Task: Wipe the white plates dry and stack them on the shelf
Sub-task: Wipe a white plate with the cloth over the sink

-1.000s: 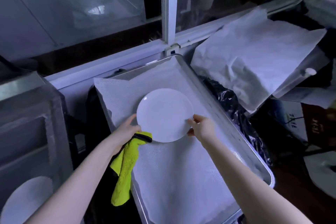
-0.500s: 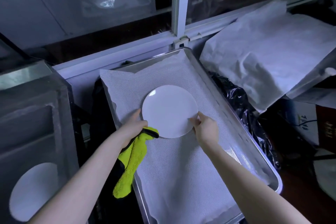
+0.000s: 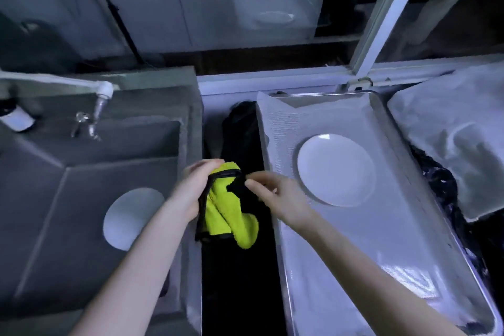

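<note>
Left hand (image 3: 194, 189) grips the bunched yellow cloth (image 3: 222, 214) over the dark gap between the sink (image 3: 81, 169) and the metal tray (image 3: 381, 114). Right hand (image 3: 278, 199) is blurred; its fingertips seem to pinch the cloth's black-trimmed corner. One white plate (image 3: 336, 169) lies flat on the lined tray. A second plate (image 3: 131, 218) sits in the sink.

Likely step: readying the cloth. Spread it to a flat, dry face before lifting the sink plate by its rim, and wipe both sides.

Sink (image 3: 81, 172) w/ plate (image 3: 131, 217) L, tray (image 3: 381, 117) w/ 2nd plate (image 3: 336, 169) R, cloth (image 3: 226, 213) btwn the two
</note>
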